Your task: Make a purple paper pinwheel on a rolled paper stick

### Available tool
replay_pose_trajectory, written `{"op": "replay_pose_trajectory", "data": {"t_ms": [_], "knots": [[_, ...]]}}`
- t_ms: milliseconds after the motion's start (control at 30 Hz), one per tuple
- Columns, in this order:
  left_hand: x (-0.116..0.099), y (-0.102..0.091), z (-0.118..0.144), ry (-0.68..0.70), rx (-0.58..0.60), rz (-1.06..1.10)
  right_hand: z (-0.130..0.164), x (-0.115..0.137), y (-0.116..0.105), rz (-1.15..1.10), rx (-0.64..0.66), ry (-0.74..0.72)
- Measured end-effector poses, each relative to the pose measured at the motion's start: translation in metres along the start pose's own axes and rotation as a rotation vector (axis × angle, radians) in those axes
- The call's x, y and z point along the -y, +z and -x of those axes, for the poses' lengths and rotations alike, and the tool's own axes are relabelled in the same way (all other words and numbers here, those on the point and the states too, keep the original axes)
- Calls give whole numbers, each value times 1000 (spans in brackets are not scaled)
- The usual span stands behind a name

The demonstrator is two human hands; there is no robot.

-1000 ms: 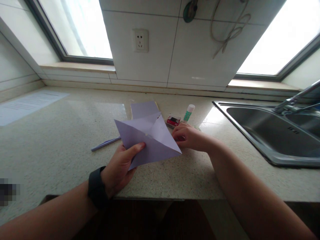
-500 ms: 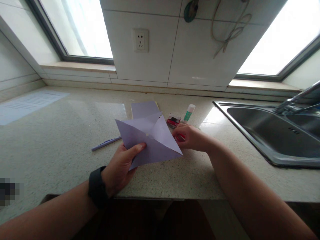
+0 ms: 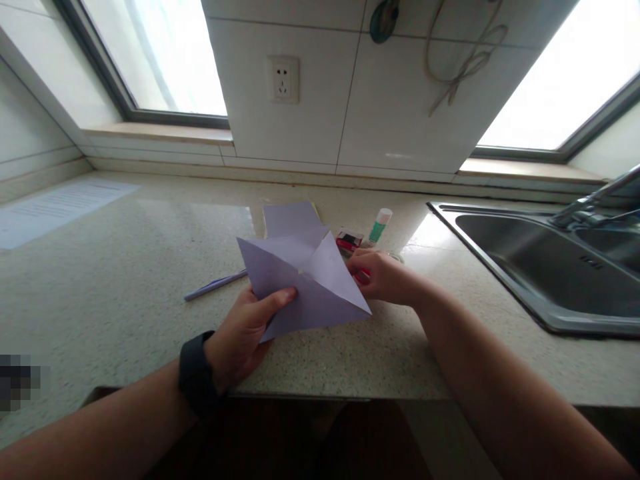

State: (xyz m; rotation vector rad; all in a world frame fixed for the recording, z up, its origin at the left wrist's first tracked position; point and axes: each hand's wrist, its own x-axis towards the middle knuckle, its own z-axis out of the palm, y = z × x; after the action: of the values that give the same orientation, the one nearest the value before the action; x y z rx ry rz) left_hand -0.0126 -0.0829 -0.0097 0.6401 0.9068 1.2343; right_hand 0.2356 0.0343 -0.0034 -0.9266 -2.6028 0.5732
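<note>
My left hand (image 3: 253, 317), with a dark watch on its wrist, grips a folded pale purple paper (image 3: 313, 303) by its left side, thumb on top. The paper is tilted above the counter, its flaps meeting near the middle. At its right edge my right hand (image 3: 380, 275) is closed around a small red object (image 3: 365, 275), mostly hidden by fingers and paper, so its kind does not show. Just beyond that hand are a small red-and-black box (image 3: 349, 240) and an upright glue stick (image 3: 381, 225) with a white cap. A clear rounded item (image 3: 397, 257) shows partly behind the hand.
More purple paper (image 3: 293, 217) lies behind the folded piece. To the left rests a slim purple pen (image 3: 215, 285). A printed sheet (image 3: 70, 208) lies at the far left of the counter (image 3: 125, 320). On the right is a steel sink (image 3: 520, 267).
The folded paper and my left hand have shifted slightly right in the picture. My right hand stays closed on the red object in nearly the same place.
</note>
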Motion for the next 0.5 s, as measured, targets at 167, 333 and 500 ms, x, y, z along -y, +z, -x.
{"op": "replay_pose_trajectory", "data": {"t_ms": [167, 333, 500], "knots": [[0, -1, -1, 12, 28, 7, -2, 3, 3, 30, 3, -38], [1, -2, -2, 0, 31, -7, -4, 5, 3, 43, -23, -59], [1, -3, -1, 8, 41, -8, -7, 2, 5, 58, -26, -99]]}}
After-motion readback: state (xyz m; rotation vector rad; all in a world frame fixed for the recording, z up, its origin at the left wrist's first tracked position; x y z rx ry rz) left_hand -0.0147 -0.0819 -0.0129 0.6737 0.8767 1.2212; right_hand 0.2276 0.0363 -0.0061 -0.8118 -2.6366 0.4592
